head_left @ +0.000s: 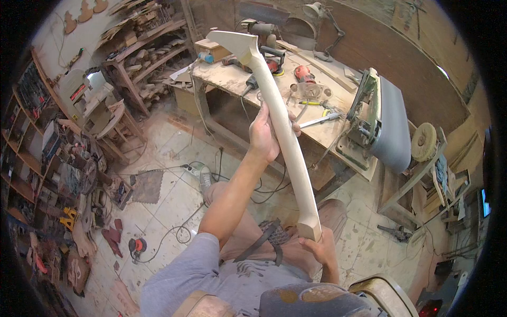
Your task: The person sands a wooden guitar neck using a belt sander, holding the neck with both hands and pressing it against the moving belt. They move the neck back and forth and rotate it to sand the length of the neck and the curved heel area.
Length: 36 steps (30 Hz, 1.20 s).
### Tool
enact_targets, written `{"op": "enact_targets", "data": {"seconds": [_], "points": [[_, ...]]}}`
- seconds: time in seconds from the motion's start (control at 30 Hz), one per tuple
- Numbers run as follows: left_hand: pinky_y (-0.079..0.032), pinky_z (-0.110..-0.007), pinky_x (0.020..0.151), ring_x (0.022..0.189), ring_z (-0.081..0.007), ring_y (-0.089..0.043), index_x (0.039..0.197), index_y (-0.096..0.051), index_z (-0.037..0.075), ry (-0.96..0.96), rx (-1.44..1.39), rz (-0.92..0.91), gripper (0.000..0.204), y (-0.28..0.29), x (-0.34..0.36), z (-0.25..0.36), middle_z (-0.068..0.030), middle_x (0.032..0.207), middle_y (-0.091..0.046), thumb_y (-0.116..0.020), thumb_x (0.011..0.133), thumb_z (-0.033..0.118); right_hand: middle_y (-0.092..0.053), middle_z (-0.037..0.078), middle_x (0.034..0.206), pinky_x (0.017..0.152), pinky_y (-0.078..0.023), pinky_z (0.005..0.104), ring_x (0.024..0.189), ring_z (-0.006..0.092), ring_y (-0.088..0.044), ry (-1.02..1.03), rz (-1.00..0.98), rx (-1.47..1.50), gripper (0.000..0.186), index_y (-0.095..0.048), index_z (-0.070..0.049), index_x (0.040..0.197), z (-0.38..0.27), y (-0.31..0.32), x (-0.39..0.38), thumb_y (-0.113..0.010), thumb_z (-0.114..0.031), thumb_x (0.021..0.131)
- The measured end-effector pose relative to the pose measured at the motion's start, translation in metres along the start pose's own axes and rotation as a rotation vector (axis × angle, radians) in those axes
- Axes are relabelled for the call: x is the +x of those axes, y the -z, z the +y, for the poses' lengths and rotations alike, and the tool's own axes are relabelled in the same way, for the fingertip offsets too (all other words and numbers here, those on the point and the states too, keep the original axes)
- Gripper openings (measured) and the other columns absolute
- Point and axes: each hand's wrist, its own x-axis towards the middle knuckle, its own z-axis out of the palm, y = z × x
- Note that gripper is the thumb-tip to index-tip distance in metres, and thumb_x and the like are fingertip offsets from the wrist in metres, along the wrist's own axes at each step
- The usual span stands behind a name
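A pale bare-wood guitar neck (288,138) is held up in front of me, its broad headstock end pointing away and its blocky heel close to my body. My left hand (265,134) wraps around the shaft near the middle, fingertips showing on the far side. Down at the heel, my right hand (321,245) grips the end block with the thumb along its side. The neck hangs in the air, apart from the dusty workbench (222,90) beyond it.
On the bench lie a red power tool (303,75) and a silver-bladed tool (321,119). A belt sander (388,124) stands at its right, near a round buffing wheel (423,141). Cables (259,193) and a small orange-black sander (138,245) lie on the tiled floor. Cluttered shelves (24,153) line the left.
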Motion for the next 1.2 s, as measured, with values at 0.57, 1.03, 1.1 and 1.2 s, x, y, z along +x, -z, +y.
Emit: {"op": "enact_targets", "data": {"seconds": [0.57, 1.03, 1.1, 1.2], "points": [[-0.039, -0.025, 0.035, 0.045, -0.008, -0.046, 0.096, -0.049, 0.016, -0.04, 0.14, 0.157, 0.042, 0.001, 0.015, -0.013, 0.0038, 0.064, -0.043, -0.059, 0.1, 0.056, -0.072, 0.02, 0.104, 0.081, -0.055, 0.0455, 0.096, 0.0403, -0.07, 0.238, 0.262, -0.502, 0.054, -0.064, -0.006, 0.126, -0.034, -0.035, -0.005, -0.082, -0.027, 0.079], [-0.045, -0.03, 0.048, 0.059, -0.0155, -0.052, 0.097, -0.054, 0.013, 0.004, -0.017, 0.108, 0.047, 0.006, 0.037, -0.006, -0.0034, 0.073, -0.049, -0.035, 0.108, 0.055, -0.072, 0.021, 0.095, 0.077, -0.054, 0.0421, 0.087, 0.0375, -0.071, 0.112, 0.09, -0.319, 0.045, -0.068, -0.001, 0.117, -0.061, -0.021, 0.003, -0.077, -0.031, 0.085], [-0.048, -0.031, 0.053, 0.065, -0.0173, -0.055, 0.101, -0.054, 0.012, 0.004, -0.08, 0.053, 0.047, 0.008, 0.039, -0.007, -0.0056, 0.079, -0.051, -0.035, 0.109, 0.054, -0.073, 0.018, 0.091, 0.075, -0.053, 0.0392, 0.083, 0.03, -0.071, 0.057, 0.034, -0.202, 0.045, -0.068, 0.0, 0.115, -0.058, -0.014, 0.004, -0.078, -0.032, 0.085], [-0.051, -0.032, 0.06, 0.072, -0.0189, -0.055, 0.106, -0.052, 0.009, 0.02, -0.157, 0.007, 0.046, 0.007, 0.039, -0.01, -0.0072, 0.084, -0.051, -0.035, 0.109, 0.052, -0.072, 0.011, 0.086, 0.073, -0.052, 0.035, 0.079, 0.0193, -0.066, 0.006, -0.038, -0.01, 0.045, -0.068, 0.002, 0.111, -0.051, -0.004, 0.005, -0.079, -0.033, 0.085]]}}
